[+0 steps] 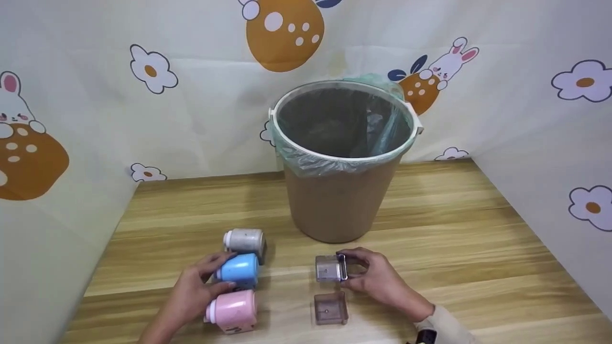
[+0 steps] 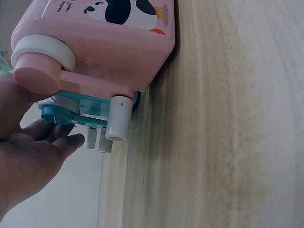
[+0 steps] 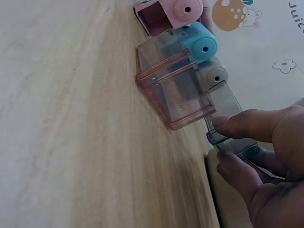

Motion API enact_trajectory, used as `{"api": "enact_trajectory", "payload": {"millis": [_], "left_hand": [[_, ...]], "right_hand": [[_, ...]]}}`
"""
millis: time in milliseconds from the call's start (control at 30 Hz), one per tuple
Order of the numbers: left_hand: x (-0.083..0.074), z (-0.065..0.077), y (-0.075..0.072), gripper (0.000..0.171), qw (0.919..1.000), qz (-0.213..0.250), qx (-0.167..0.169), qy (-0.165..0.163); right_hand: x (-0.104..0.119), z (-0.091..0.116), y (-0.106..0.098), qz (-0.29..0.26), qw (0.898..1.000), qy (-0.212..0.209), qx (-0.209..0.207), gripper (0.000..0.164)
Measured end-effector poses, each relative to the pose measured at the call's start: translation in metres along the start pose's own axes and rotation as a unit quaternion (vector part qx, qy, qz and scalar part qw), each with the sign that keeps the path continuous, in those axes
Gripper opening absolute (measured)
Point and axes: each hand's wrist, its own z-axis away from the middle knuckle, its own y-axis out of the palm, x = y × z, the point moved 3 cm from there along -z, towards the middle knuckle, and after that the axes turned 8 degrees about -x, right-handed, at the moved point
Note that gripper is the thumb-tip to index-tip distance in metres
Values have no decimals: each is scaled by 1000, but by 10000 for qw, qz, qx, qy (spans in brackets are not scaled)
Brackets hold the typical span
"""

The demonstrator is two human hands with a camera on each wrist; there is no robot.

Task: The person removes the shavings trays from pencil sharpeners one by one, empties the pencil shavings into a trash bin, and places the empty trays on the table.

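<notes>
Gripping the blue sharpener (image 1: 241,268), L hand (image 1: 193,286) has fingers on its far side, thumb on the near side. Item stands on tabletop (image 1: 454,215), middle of a row of 3: grey sharpener (image 1: 246,240) just beyond, pink sharpener (image 1: 234,308) just on the near side. Pink unit bears a panda print & a crank w/ white handle (image 2: 118,118); R wrist view shows a dark opening in its body. R hand (image 1: 377,277) pinches a clear grey drawer (image 1: 327,268) btwn thumb & fingers, to the R of the row; cannot tell if drawer touches tabletop. Brownish clear drawer (image 1: 330,309) rests on tabletop, near side of the grey one. Brown bin (image 1: 334,205) w/ white rim & thin greenish liner (image 1: 325,165) stands behind the drawers. Dark watch (image 1: 425,334) on R wrist, beside beige sleeve (image 1: 447,325). Backdrop (image 1: 210,119): pale cloth, rabbit & flower prints.
</notes>
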Motion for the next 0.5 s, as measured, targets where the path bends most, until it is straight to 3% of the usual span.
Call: {"api": "enact_trajectory", "payload": {"millis": [300,500], "left_hand": [[0,-1,0,53,9999,28,13,169],[1,-1,0,53,9997,9,58,236]], "right_hand": [[-6,0,0,1216,9921,-185,-254,62],[-10,1,1,1291,9913,-192,-199,62]]}}
